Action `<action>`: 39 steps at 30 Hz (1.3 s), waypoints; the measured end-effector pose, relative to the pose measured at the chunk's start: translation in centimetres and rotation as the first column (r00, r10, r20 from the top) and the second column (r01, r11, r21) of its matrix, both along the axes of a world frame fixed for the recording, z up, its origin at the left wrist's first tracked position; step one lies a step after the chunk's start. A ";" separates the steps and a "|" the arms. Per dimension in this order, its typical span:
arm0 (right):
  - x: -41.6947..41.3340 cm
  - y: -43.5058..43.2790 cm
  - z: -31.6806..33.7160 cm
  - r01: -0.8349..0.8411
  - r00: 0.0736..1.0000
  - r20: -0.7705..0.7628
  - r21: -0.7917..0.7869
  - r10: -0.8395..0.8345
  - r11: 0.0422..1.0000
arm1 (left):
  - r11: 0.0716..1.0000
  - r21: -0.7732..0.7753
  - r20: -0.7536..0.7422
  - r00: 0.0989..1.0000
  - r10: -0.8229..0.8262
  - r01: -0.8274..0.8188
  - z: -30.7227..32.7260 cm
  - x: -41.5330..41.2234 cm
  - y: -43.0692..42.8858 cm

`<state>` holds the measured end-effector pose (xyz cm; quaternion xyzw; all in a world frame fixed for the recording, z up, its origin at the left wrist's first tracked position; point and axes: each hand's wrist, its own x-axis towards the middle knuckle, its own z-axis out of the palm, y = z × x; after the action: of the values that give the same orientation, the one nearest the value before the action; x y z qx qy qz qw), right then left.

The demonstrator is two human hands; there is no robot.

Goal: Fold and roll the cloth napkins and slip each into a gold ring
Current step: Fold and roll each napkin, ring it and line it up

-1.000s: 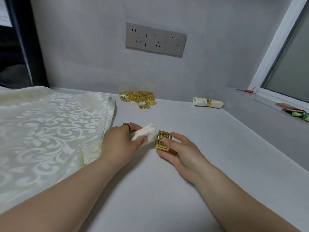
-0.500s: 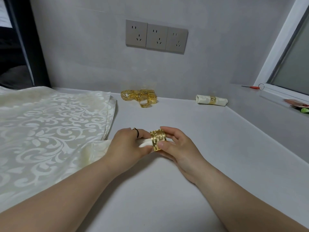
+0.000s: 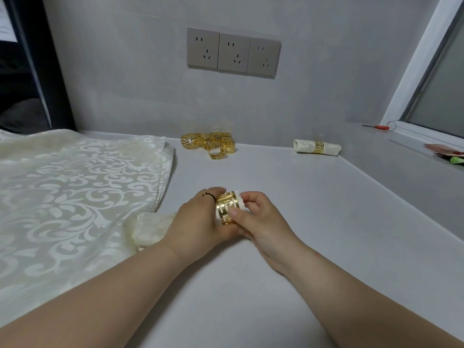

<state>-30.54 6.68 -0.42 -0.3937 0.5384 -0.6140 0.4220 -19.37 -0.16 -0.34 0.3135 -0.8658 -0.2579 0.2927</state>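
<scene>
Left hand [image 3: 198,222] grips the rolled napkin [image 3: 153,228]; right hand [image 3: 261,219] pinches the gold ring [image 3: 226,208] around it.

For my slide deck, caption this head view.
Left hand holds a rolled napkin; right hand pinches a gold ring around its end.

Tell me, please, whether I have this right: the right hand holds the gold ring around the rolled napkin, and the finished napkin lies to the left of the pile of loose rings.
Not quite: the finished napkin lies to the right of the pile of loose rings, as the head view shows. The rest stands: the right hand holds the gold ring around the rolled napkin.
</scene>
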 end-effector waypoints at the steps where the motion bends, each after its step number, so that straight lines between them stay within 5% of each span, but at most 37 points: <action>1: 0.0 0.0 0.2 -0.031 0.999 0.036 -0.008 0.031 0.999 | 1.000 -0.015 -0.025 0.999 0.027 -0.027 0.1 0.0 -0.1; 11: -1.3 -0.1 0.8 0.045 0.999 -0.019 0.173 -0.043 0.984 | 0.924 -0.380 0.230 0.962 0.150 -0.053 0.4 0.0 0.0; 18: -3.9 0.9 1.9 0.117 0.993 0.002 0.185 -0.119 0.976 | 0.899 -0.433 0.315 0.924 0.218 -0.065 1.3 1.7 -1.1; 21: -4.5 1.2 1.9 0.089 0.980 -0.193 0.186 -0.052 0.979 | 0.912 -0.406 0.350 0.912 0.214 -0.059 1.1 1.4 -1.0; 25: -4.7 1.8 1.8 0.001 0.679 -0.704 0.284 0.208 0.959 | 0.908 -0.416 0.377 0.901 0.216 -0.044 0.8 1.4 -1.2; 30: -3.8 1.1 1.2 0.080 0.451 -0.875 0.239 0.178 0.968 | 0.899 -0.437 0.420 0.884 0.204 0.000 0.7 1.2 -1.0; 35: -3.7 1.2 1.3 0.092 0.375 -0.905 0.252 0.201 0.963 | 0.927 -0.374 0.459 0.876 0.148 0.039 0.9 1.3 -0.9; 39: -4.1 1.6 1.4 0.094 0.399 -0.885 0.299 0.239 0.950 | 0.982 -0.163 0.517 0.856 -0.001 0.100 1.9 3.1 -1.4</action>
<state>-34.68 8.23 0.96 -0.6187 0.7497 -0.1890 0.1398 -16.30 -1.52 1.56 0.3196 -0.9404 -0.0914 0.0715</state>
